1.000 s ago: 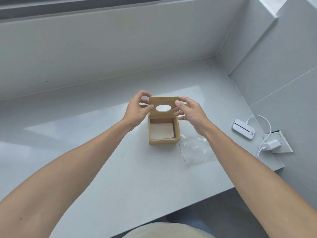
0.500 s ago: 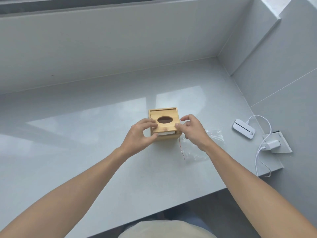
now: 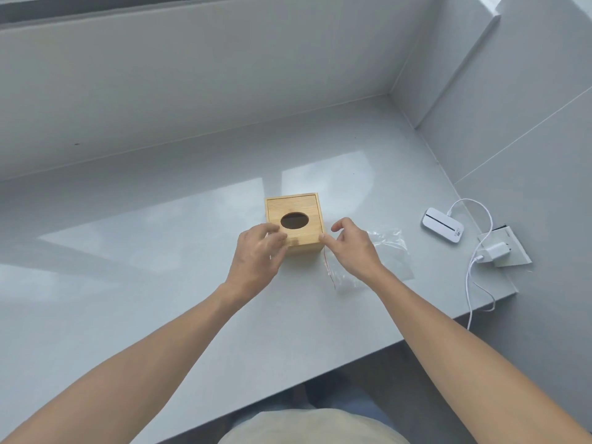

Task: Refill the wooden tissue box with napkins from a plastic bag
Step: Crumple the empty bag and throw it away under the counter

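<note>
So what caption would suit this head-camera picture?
Both hands, left and right, at the closed wooden tissue box, plastic bag beside it.

1. Your wooden tissue box sits on the grey worktop, lid on, dark oval hole facing up.
2. Your left hand touches its near-left corner; your right hand is at the near-right corner.
3. The clear plastic bag lies flat just right of the box.

Nothing legible anywhere; the white device bears a small label too blurred to read.
</note>
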